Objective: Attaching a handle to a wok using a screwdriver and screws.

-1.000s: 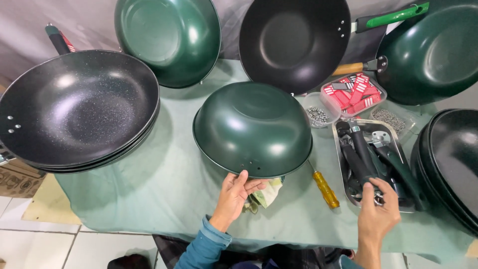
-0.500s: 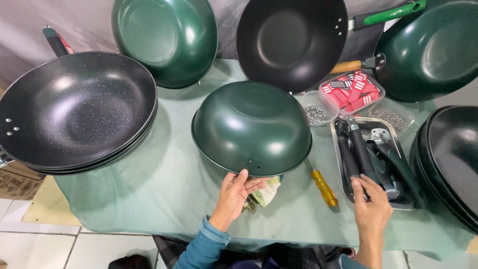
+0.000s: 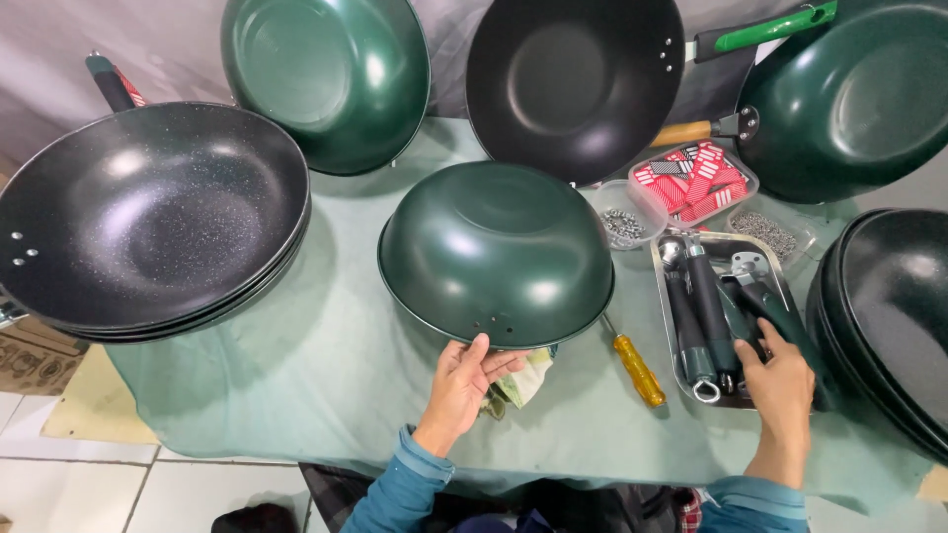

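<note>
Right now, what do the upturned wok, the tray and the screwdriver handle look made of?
Upturned wok: likely metal with a glossy dark green coating; it shows soft highlights and small holes near the rim. Tray: bare shiny metal, probably steel, with a mirror-like rim. Screwdriver handle: translucent amber, most likely plastic.

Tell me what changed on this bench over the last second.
The right hand moved inward along the metal tray, from its near right corner onto the dark pan handles lying in it; whether it has closed its grip on one is unclear. The left hand stayed at the near rim of the upturned green wok, over the cloth. The yellow-handled screwdriver did not move.
</note>
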